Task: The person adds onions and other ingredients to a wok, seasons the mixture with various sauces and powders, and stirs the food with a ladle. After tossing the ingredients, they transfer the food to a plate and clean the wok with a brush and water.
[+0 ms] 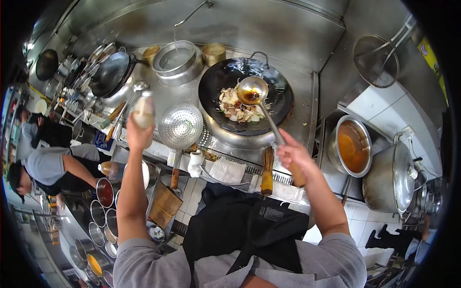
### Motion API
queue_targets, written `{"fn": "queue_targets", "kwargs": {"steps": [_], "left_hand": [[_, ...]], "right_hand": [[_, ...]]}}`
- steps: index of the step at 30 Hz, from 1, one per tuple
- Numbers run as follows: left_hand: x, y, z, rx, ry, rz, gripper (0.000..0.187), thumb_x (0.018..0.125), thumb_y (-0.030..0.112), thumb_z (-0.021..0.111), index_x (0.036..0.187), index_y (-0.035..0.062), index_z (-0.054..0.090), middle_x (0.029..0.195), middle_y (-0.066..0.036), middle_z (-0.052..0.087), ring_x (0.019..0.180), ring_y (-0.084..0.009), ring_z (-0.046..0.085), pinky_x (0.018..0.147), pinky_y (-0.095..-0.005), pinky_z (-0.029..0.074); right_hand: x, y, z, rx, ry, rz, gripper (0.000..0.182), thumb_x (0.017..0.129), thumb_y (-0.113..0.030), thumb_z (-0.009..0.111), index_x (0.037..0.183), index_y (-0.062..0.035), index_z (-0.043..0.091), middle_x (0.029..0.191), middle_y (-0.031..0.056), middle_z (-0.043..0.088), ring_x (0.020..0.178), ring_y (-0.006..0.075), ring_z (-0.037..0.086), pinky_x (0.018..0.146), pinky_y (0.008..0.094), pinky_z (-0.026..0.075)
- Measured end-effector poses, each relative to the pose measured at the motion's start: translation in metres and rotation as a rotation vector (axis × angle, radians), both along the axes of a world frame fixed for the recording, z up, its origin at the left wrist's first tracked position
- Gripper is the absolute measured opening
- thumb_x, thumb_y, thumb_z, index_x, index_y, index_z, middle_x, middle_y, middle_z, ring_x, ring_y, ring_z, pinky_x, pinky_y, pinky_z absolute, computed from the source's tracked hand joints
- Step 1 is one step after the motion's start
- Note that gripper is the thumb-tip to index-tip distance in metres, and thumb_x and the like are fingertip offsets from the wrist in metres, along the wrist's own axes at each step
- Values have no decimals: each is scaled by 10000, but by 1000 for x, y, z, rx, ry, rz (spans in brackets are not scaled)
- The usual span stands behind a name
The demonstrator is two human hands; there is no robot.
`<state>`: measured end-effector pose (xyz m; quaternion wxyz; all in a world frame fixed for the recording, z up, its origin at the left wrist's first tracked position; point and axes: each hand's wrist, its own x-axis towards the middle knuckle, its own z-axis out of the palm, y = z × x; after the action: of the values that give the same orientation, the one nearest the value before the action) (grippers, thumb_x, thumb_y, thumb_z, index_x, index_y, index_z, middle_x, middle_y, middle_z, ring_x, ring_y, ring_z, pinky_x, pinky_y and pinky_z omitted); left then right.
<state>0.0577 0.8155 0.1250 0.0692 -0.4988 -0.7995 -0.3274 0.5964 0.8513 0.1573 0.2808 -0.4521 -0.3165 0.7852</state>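
Observation:
My left hand [139, 133] is wrapped around a bottle [144, 109] with pale contents, held up to the left of the wok; its outline is somewhat blurred. My right hand [293, 152] grips a long-handled ladle [272, 124] near its wooden end. Dark brown liquid lies in the ladle's bowl, which is over the black wok [211, 79]. Beneath it in the wok is a heap of food [235, 113], pale strips mixed with brownish pieces. A perforated strainer [180, 126] with a wooden handle rests between the bottle and the wok.
A bamboo brush [267, 173] and a folded cloth [225, 171] lie along the front edge. At right are a bowl of brown liquid [354, 146] and a large lidded pot [390, 177]. Several seasoning containers [97, 213] line the left. Another person [53, 165] works there.

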Motion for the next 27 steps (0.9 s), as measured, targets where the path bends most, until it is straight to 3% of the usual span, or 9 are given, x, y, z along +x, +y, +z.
{"fn": "queue_targets", "kwargs": {"steps": [3, 5, 10, 13, 17, 20, 22, 25, 27], "left_hand": [[-73, -38, -23, 110, -176, 102, 986, 608, 168, 881, 1420, 1, 346, 1294, -240, 537, 1212, -391, 530, 1031, -448, 431], [-112, -62, -42, 138, -174, 158, 1003, 612, 145, 876, 1437, 1, 324, 1332, -247, 508, 1228, -397, 517, 1051, -437, 416], [-174, -103, -94, 215, -178, 283, 1010, 617, 145, 875, 1441, -6, 310, 1347, -273, 485, 1261, -414, 483, 1084, -445, 382], [-185, -111, -126, 162, -191, 328, 1006, 624, 154, 874, 1436, -20, 306, 1351, -286, 476, 1263, -425, 477, 1087, -446, 379], [-175, -125, -157, 102, -220, 387, 1004, 648, 161, 869, 1412, -62, 257, 1341, -280, 476, 1234, -409, 501, 1079, -423, 384], [-164, -132, -156, 81, -398, 527, 891, 606, 190, 907, 1277, -52, 374, 1193, -269, 577, 1095, -432, 589, 976, -464, 457], [-160, -140, -143, 22, -362, 526, 824, 639, 276, 906, 1209, -37, 401, 1116, -268, 601, 1027, -425, 618, 920, -479, 479], [-164, -161, -134, -10, -254, 654, 577, 733, 293, 849, 1098, -33, 543, 1072, -217, 619, 970, -387, 636, 843, -431, 512], [-151, -178, -109, 286, -368, 713, 464, 786, 269, 808, 1063, -26, 581, 1021, -189, 613, 931, -339, 630, 829, -400, 513]], "right_hand": [[-8, 13, 14, -91, 150, 13, 749, 952, -21, 506, 1582, -227, 154, 714, 26, 484, 484, 88, 426, 431, 275, 370], [-46, 3, 20, 226, -387, 53, 752, 948, 0, 493, 1586, -208, 153, 698, 28, 483, 474, 104, 423, 426, 282, 381], [-57, 7, 37, 427, -835, 275, 747, 936, -21, 529, 1578, -240, 216, 710, 43, 514, 483, 113, 466, 437, 314, 426], [-62, -1, 39, 638, -881, 218, 758, 936, -28, 535, 1579, -269, 214, 710, 34, 522, 459, 104, 445, 420, 300, 407], [-50, -10, 51, 340, -294, 5, 769, 937, 13, 504, 1587, -238, 179, 651, -14, 469, 441, 80, 420, 412, 246, 379], [-53, -23, 16, 514, -632, 54, 790, 912, 45, 458, 1590, -233, 163, 711, -3, 515, 437, 72, 398, 393, 242, 365], [-52, -31, -10, 523, -577, 32, 787, 899, 65, 440, 1588, -206, 172, 861, 1, 591, 463, 45, 410, 378, 221, 356], [-59, -40, -39, 511, -525, 14, 780, 909, 43, 438, 1590, -191, 137, 744, 11, 537, 407, 65, 384, 353, 222, 348], [-62, -42, -50, 523, -612, 52, 773, 918, 30, 434, 1590, -213, 140, 676, -3, 499, 400, 64, 391, 347, 231, 344]]}}
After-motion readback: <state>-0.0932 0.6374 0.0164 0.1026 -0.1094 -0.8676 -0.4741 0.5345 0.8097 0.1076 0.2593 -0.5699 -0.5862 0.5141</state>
